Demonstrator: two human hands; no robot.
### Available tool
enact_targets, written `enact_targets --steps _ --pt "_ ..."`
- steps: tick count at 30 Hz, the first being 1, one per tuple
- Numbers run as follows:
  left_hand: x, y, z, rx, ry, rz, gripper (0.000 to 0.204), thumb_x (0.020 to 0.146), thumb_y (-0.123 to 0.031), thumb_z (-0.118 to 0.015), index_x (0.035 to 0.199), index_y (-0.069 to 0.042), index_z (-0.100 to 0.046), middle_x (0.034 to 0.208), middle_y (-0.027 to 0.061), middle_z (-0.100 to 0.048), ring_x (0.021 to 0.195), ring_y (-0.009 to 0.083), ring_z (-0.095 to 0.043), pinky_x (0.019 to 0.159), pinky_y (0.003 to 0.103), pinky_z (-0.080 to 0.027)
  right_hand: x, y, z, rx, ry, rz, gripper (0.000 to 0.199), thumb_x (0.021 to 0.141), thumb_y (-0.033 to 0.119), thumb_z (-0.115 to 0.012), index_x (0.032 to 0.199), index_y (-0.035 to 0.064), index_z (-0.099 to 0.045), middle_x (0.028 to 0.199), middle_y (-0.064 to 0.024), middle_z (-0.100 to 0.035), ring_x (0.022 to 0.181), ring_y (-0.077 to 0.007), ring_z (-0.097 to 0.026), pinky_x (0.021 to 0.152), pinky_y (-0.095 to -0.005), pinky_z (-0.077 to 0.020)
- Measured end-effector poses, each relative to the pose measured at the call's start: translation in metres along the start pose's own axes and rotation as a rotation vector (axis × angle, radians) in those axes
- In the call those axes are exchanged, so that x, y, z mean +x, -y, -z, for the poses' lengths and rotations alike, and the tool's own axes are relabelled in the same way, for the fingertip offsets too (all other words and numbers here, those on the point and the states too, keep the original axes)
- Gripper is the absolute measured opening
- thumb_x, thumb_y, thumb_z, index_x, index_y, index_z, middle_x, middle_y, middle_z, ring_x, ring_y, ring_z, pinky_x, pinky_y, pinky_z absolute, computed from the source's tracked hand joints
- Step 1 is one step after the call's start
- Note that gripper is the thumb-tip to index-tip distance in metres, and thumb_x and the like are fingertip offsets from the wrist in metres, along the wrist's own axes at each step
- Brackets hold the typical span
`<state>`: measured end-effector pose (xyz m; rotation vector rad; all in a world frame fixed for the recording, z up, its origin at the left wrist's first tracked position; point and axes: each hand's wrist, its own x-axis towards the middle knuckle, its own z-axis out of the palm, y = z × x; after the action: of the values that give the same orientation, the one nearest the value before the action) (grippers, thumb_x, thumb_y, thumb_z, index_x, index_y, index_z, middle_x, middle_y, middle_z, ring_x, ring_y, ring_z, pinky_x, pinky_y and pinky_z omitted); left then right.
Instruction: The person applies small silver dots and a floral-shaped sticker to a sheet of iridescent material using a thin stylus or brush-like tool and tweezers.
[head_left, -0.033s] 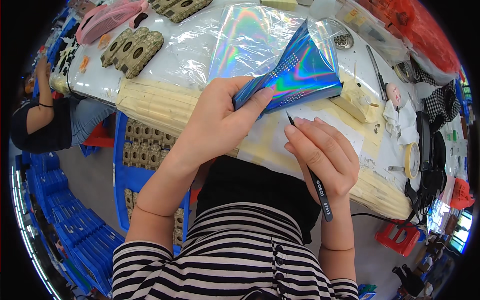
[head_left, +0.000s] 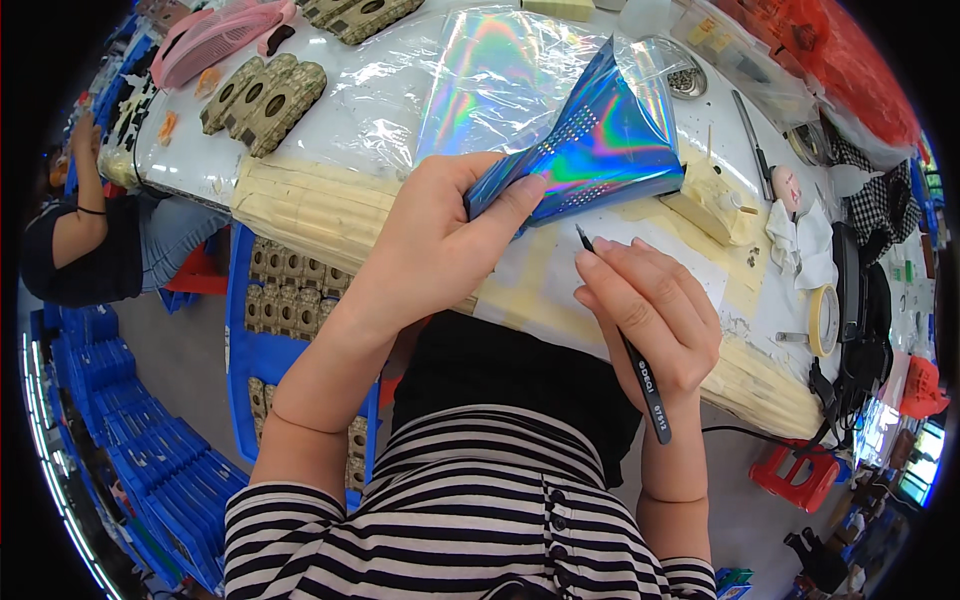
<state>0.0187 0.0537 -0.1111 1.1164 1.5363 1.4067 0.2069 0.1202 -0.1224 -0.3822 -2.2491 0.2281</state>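
My left hand is closed on a shiny blue holographic sheet, gathered under the thumb and fanned out to the right. Rows of small studs or dots run across the sheet near my fingers. Below its lower edge, my right hand pinches black tweezers. Their fine tip points up toward the sheet, apart from it, and the back end slants down past my palm. Behind the blue sheet, a paler iridescent sheet lies under clear plastic film.
Camouflage-patterned parts lie at the table's far left, near a pink mesh basket. To the right are a taped block, a tape roll and crumpled tissue. A blue tray holds more parts below the edge. Someone sits at left.
My right hand and the tweezers have shifted very slightly to the right, and the tip has drawn a little away. The left hand stays in place with the sheet.
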Motion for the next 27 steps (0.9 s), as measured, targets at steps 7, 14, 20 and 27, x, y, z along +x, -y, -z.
enact_targets --steps 7,14,20,27 --pt "0.000 0.001 0.000 0.012 0.004 -0.008 0.023 0.096 -0.017 -0.060 0.094 0.005 -0.067 0.065 -0.0058 -0.051 0.061 0.0026 -0.038 0.052 0.024 -0.033 -0.003 0.002 0.016 0.180 0.083 -0.368 0.017 0.076 0.009 -0.079 0.091 0.0047 -0.073 0.083 -0.0078 -0.070 0.074 -0.0237 -0.063 0.068 -0.0325 -0.0474" --pt "0.001 -0.001 0.000 0.023 0.014 -0.004 0.023 0.097 -0.017 -0.059 0.092 0.004 -0.066 0.065 -0.0055 -0.049 0.062 0.0032 -0.038 0.052 0.025 -0.032 -0.008 -0.003 0.015 0.251 0.066 -0.462 0.012 0.081 0.008 -0.076 0.090 0.0024 -0.072 0.082 -0.0083 -0.070 0.073 -0.0226 -0.063 0.068 -0.0314 -0.0473" --pt "0.003 0.002 0.002 0.059 0.044 -0.032 0.022 0.097 -0.017 -0.057 0.087 0.003 -0.062 0.062 -0.0034 -0.044 0.061 0.0050 -0.037 0.052 0.027 -0.032 -0.007 -0.001 0.019 0.371 0.004 -0.476 0.015 0.081 0.005 -0.076 0.093 -0.0011 -0.070 0.086 -0.0118 -0.070 0.077 -0.0226 -0.064 0.070 -0.0303 -0.0504" --pt "0.000 -0.005 0.003 0.102 0.023 0.060 0.020 0.096 -0.014 -0.062 0.107 0.004 -0.062 0.092 0.0025 -0.059 0.085 0.0072 -0.052 0.075 0.025 -0.043 0.007 0.001 0.014 0.445 -0.065 -0.341 0.018 0.081 0.003 -0.076 0.099 -0.0005 -0.072 0.092 -0.0126 -0.071 0.082 -0.0235 -0.067 0.074 -0.0300 -0.0526"
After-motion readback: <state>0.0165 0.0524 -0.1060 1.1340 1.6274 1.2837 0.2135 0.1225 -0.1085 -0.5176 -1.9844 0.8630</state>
